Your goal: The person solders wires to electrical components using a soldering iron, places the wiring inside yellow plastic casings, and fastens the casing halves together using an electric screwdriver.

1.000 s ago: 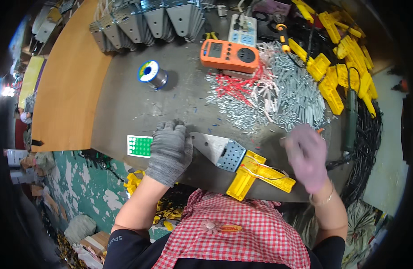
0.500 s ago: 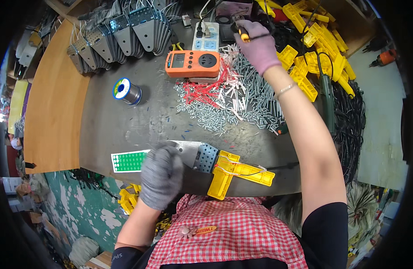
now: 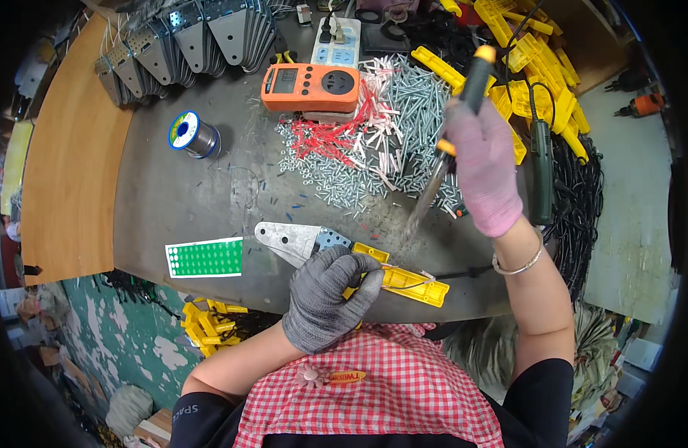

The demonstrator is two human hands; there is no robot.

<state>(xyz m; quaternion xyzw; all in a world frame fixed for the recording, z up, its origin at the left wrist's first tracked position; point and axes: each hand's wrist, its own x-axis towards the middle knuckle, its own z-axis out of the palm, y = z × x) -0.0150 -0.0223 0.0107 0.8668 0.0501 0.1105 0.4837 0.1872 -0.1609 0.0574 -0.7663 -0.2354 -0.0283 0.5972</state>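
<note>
In my right hand (image 3: 484, 164), gloved in pink, is a screwdriver (image 3: 475, 84) with a black and yellow handle; its metal shaft slants down toward the table, blurred by motion. My left hand (image 3: 333, 299), in a grey glove, closes over the yellow plastic handle shell (image 3: 415, 286) at the table's front edge. Thin wires lie inside that shell, and the glove hides part of it. Joined to the shell is a grey metal plate (image 3: 288, 240) with a bluish perforated section, pointing to the upper left.
A green sticker sheet (image 3: 206, 257) and a solder spool (image 3: 194, 134) lie to the left. Behind are an orange meter (image 3: 310, 88), a power strip (image 3: 336, 43), and piles of screws (image 3: 419, 104) and red sleeves (image 3: 329, 138). Yellow shells (image 3: 542, 71) heap up at the far right, above black cables (image 3: 579, 216).
My right hand has come back from the far side of the table with the screwdriver. My left hand has moved right, from beside the metal plate onto the yellow shell.
</note>
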